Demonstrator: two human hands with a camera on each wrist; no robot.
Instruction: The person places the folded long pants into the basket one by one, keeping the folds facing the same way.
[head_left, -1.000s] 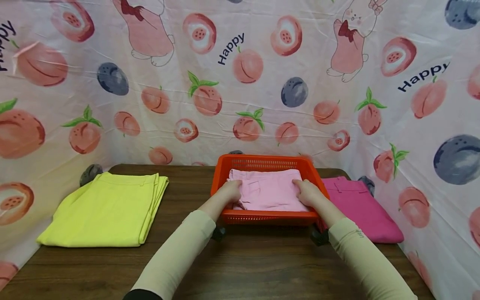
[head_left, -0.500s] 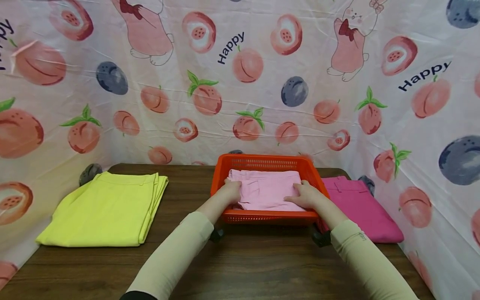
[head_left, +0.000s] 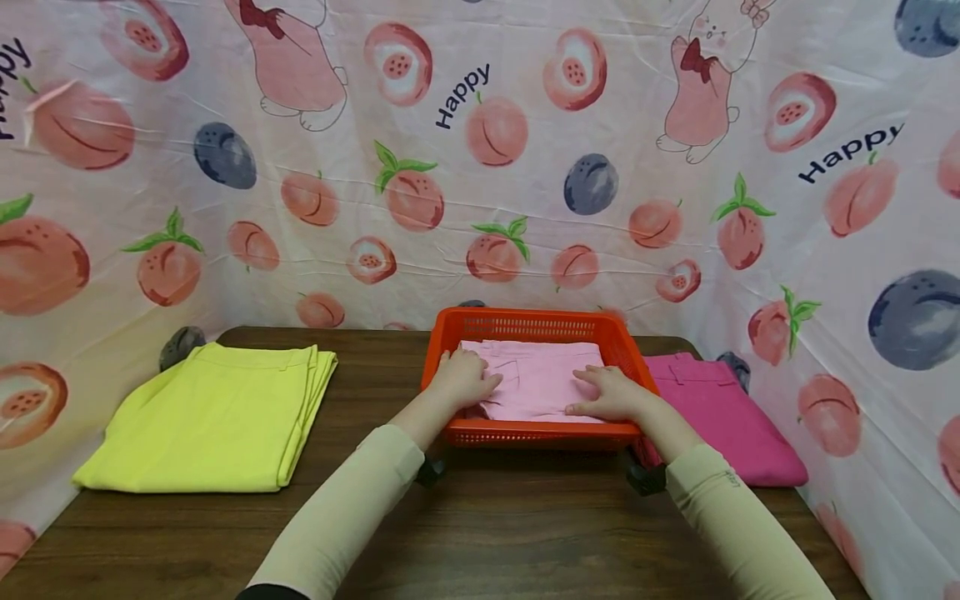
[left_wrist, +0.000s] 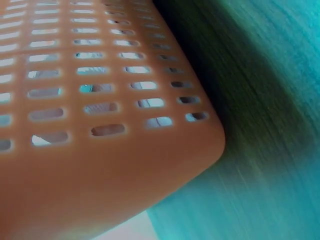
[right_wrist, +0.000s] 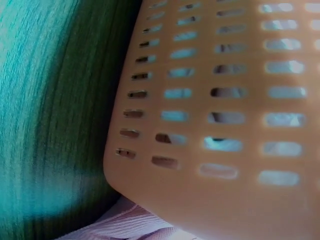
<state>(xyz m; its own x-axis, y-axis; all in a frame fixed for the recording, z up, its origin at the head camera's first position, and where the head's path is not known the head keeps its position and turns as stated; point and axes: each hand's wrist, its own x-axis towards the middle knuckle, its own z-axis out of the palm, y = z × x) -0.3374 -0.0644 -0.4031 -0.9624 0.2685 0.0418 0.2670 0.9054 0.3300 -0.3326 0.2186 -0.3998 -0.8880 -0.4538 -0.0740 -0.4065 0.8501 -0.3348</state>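
Note:
A folded pair of light pink trousers [head_left: 542,379] lies flat in the red plastic basket [head_left: 525,429], a pocket showing on its upper face. My left hand [head_left: 459,379] rests on its left edge with relaxed fingers, just inside the basket. On the right side, my right hand [head_left: 613,393] reaches over the rim and touches the cloth with fingers and thumb spread. Both wrist views are filled by the slotted basket wall [left_wrist: 100,165], so neither hand's fingers show there.
Folded yellow trousers [head_left: 210,421] lie on the left of the brown wooden table [head_left: 517,525]. Folded magenta trousers [head_left: 727,425] lie to the right, partly behind the basket and my right arm. A fruit-patterned curtain [head_left: 525,183] encloses the back and sides.
My right hand has let go of the trousers' right edge and spread its fingers on top. My left hand has shifted up from the left edge onto the cloth. The basket stays put.

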